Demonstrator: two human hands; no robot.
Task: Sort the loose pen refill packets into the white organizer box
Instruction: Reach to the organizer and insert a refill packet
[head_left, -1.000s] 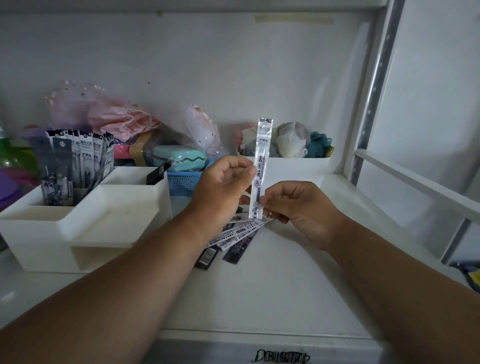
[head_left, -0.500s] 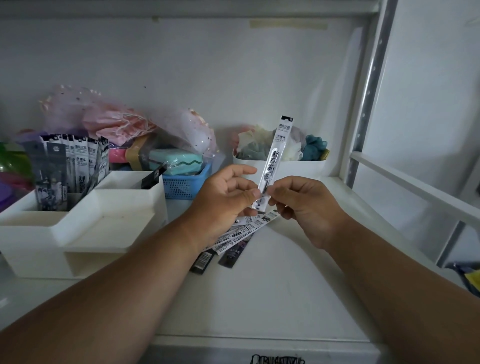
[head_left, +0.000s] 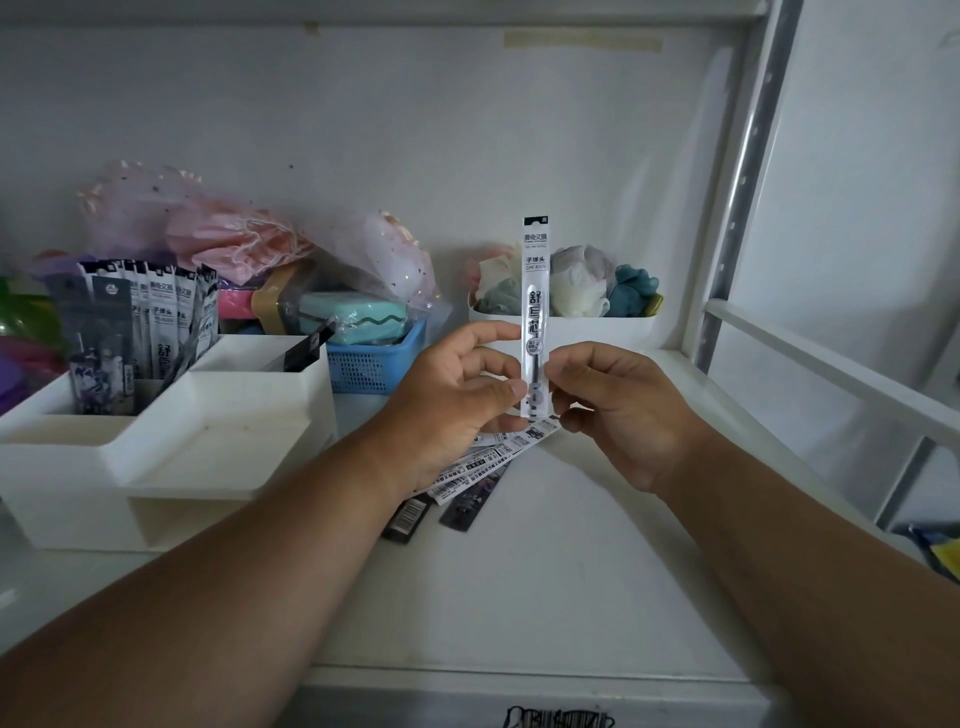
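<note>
A long clear pen refill packet (head_left: 535, 291) with a black and white label stands upright in mid air over the shelf. My left hand (head_left: 457, 405) pinches its lower part from the left and my right hand (head_left: 618, 410) pinches it from the right. Below the hands several loose refill packets (head_left: 483, 467) lie fanned out on the white shelf. The white organizer box (head_left: 171, 457) stands at the left, with several refill packets (head_left: 156, 317) upright in its back left compartment and one dark packet (head_left: 306, 351) in the back right one.
A blue basket (head_left: 374, 364) with a mint case and pink bags sits behind the organizer. A white bin (head_left: 587, 332) of cloth items stands at the back wall. The shelf's metal upright (head_left: 737, 197) and a white rail (head_left: 831, 364) are to the right.
The held packet was turned over to show its printed front, tilted right, and now stands upright again between both hands. The view moved slightly.
</note>
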